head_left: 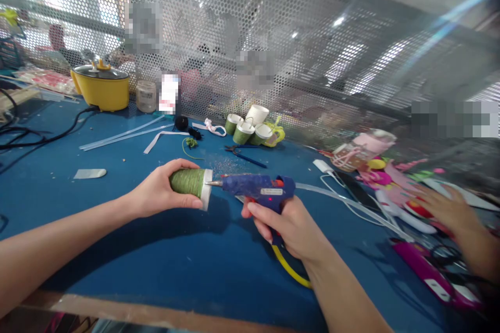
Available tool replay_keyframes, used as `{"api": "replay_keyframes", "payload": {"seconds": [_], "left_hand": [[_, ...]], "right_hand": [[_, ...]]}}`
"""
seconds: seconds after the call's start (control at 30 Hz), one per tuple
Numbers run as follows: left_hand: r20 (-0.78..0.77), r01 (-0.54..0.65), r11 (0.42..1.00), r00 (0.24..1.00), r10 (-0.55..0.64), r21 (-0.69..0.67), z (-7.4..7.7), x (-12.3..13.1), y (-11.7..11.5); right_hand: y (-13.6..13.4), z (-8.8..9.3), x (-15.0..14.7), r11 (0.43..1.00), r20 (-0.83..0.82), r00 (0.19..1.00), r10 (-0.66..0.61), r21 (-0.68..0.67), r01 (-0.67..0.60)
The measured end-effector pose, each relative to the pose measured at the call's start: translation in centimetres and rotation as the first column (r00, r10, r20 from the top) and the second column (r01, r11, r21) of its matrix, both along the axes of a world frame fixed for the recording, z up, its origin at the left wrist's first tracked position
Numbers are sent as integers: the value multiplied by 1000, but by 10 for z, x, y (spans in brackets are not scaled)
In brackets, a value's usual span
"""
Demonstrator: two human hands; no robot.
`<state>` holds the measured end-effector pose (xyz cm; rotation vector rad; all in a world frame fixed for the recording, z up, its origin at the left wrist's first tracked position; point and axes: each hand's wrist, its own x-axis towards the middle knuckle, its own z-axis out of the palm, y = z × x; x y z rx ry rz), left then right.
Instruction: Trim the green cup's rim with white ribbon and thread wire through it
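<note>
My left hand (156, 192) is wrapped round a paper cup covered in green cord (190, 183), held on its side with its white rim toward the right. My right hand (291, 226) grips the handle of a blue hot glue gun (258, 187). The gun's metal nozzle touches the cup's white rim. A clear glue stick sticks out of the back of the gun, and a yellow cable hangs below my right hand.
Blue table (156, 260) with a perforated metal screen behind. Several green-wrapped cups (250, 127), pliers (244, 155), glue sticks (125, 135), a jar (146, 96) and a yellow electric pot (102, 86) lie farther back. Another person's hand (453, 213) rests among pink craft pieces at right.
</note>
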<state>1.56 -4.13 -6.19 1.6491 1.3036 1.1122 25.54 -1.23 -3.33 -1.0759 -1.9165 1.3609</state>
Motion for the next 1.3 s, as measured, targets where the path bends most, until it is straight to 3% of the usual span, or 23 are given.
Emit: {"api": "replay_keyframes", "payload": {"seconds": [0.23,0.5,0.67,0.8,1.0,1.17,1.3], "left_hand": [[19,22,1000,1000,-22,-15,-3,-1,-1],[-131,-38,995,990,50,94,-3,1,0],[-190,-53,986,978,83,158,-3,0,0],[-248,-65,977,962,115,202,-2,1,-1],[-257,-63,979,960,112,193,-2,2,-1],[-252,-69,978,961,118,196,-2,1,-1],[-254,-63,979,961,111,192,-2,1,-1]], "right_hand": [[0,1,-2,999,22,1000,2,47,-3],[1,0,-1,994,84,995,-57,97,49],[-2,4,-3,996,172,985,-4,92,-12],[-2,4,-3,992,160,984,-80,113,62],[-2,5,-3,998,190,982,-3,69,-10],[-1,5,-2,991,172,982,-74,124,53],[-2,6,-4,996,172,985,-31,85,17]]}}
